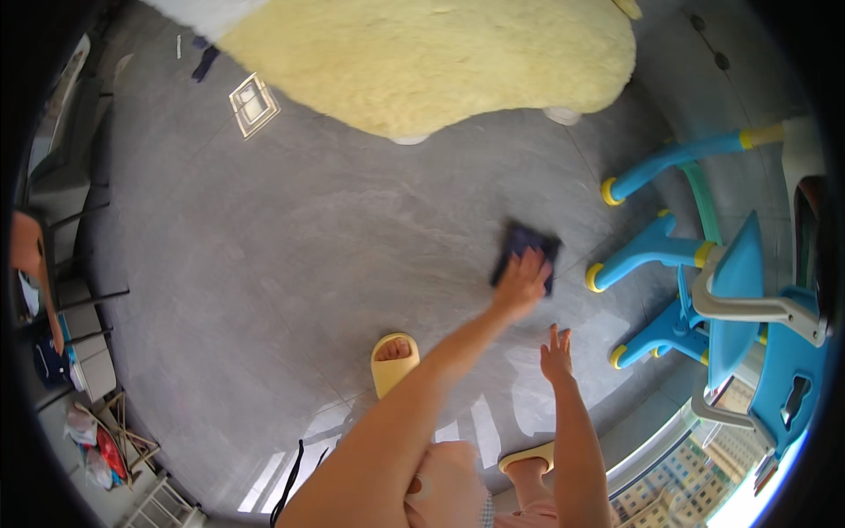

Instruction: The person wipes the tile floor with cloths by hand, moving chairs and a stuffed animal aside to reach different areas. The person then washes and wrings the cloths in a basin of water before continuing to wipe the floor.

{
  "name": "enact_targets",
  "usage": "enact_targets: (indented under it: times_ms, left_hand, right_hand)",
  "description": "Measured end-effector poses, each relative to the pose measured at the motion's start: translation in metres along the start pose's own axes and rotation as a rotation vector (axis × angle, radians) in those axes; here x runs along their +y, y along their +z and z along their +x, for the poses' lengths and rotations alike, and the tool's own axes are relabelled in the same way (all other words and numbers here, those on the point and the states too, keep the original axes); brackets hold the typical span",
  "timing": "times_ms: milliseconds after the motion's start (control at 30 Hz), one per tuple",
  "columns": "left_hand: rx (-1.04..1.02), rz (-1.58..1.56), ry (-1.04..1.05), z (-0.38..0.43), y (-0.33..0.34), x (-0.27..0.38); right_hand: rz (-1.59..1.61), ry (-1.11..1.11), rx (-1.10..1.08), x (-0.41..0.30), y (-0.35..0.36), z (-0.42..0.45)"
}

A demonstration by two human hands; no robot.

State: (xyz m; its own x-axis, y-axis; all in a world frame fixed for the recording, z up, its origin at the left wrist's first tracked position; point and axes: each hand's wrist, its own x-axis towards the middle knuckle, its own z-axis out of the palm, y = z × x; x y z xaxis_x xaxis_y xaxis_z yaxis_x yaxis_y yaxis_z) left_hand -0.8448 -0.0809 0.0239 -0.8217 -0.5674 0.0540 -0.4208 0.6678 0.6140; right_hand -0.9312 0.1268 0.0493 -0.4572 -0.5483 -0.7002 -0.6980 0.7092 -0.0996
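My left hand (525, 277) is the one whose arm comes up from the lower left; it presses flat on a dark blue cloth (517, 245) on the grey tiled floor (330, 218). The cloth and its fingers are slightly blurred. Lower and to the right, my right hand (558, 356) is over the floor, fingers apart, holding nothing. A yellow slipper (391, 376) with a foot in it stands left of my forearm. Another yellow slipper (528, 455) shows at the bottom, by my right forearm.
A blue child's chair (736, 297) and blue legs with yellow feet stand at the right. A pale yellow fluffy rug (429, 59) lies at the top. Dark chairs (79, 198) line the left. Bags (99, 442) sit at the lower left, near a white rack (158, 505). A dark cloth piece (206, 64) lies upper left.
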Motion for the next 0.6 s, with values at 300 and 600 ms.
enact_targets:
  times_ms: [300,600]
  left_hand:
    - [-0.141,0.252,-0.112,-0.152,-0.115,-0.129]
    - [0.277,0.559,-1.299,-0.281,-0.234,-0.295]
  right_hand:
    - [0.084,0.013,0.139,-0.005,0.006,-0.025]
    - [0.153,-0.061,0.150,-0.100,0.017,-0.051]
